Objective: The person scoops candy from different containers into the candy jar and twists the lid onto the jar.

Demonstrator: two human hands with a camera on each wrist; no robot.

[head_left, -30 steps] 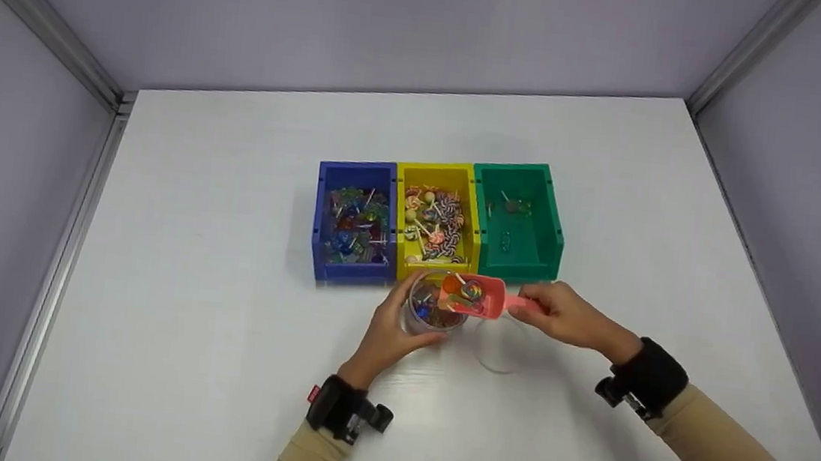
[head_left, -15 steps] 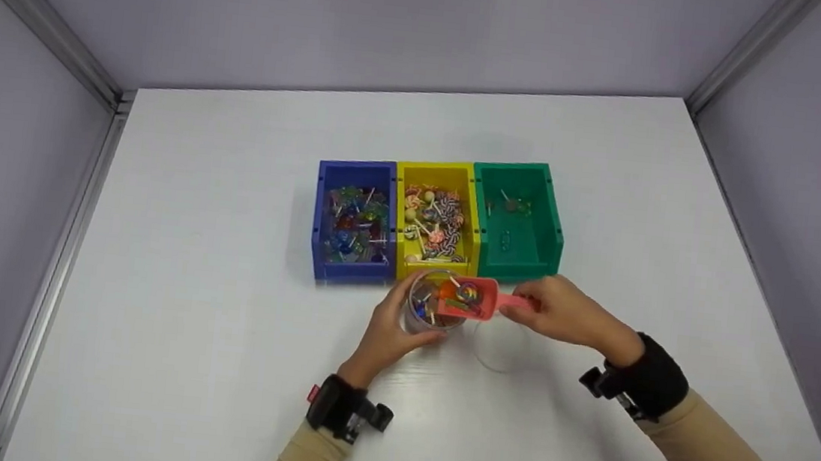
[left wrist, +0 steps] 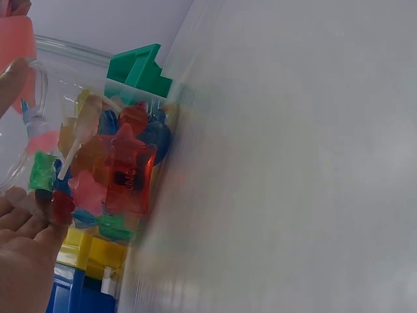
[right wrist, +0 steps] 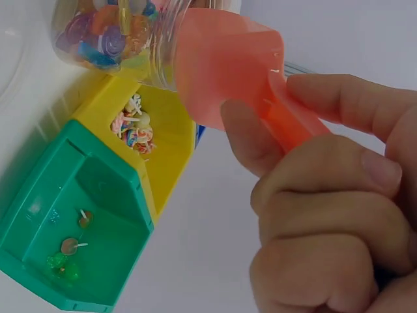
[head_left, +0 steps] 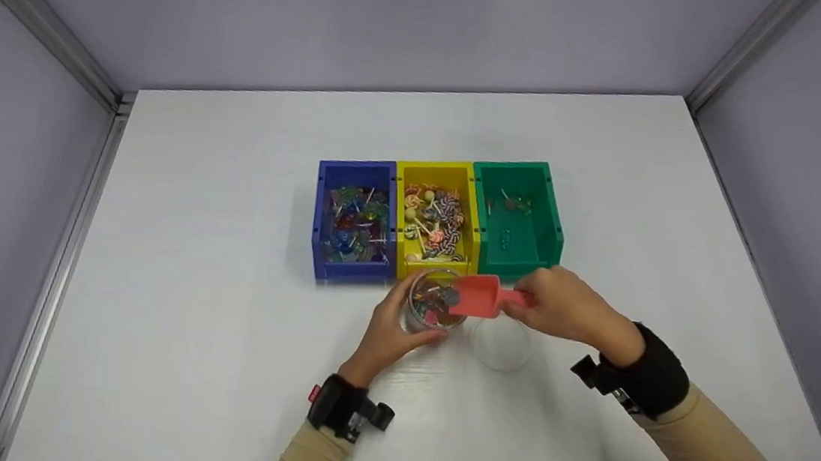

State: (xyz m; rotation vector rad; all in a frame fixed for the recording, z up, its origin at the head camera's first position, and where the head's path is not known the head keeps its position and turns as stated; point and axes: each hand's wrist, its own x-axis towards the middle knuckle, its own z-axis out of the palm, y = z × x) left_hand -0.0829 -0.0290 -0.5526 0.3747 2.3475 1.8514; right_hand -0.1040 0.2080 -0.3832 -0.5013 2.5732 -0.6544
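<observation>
My left hand (head_left: pixel 383 339) curls around a clear jar (head_left: pixel 413 323), fingers on its far side and thumb on the near side. Through the jar wall in the left wrist view, colourful candies (left wrist: pixel 130 176) and a small lollipop (left wrist: pixel 81 134) show. My right hand (head_left: pixel 561 305) pinches the handle of a pink scoop (head_left: pixel 477 296), whose front lip overlaps the jar's mouth. The scoop's bowl looks bare in the head view. From the right wrist view, the scoop (right wrist: pixel 228 62) is tipped right at the jar's rim.
Behind the jar stand three joined bins: a blue bin (head_left: pixel 351 276) and a yellow bin (head_left: pixel 472 255), both with many candies, and a green bin (head_left: pixel 529 253) with only several. A clear round lid (head_left: pixel 501 345) lies on the white table (head_left: pixel 187 277), right of the jar.
The lollipops and candies in the scoop have dropped into the jar. My right hand has tilted the scoop and shifted slightly; my left hand stays put around the jar.
</observation>
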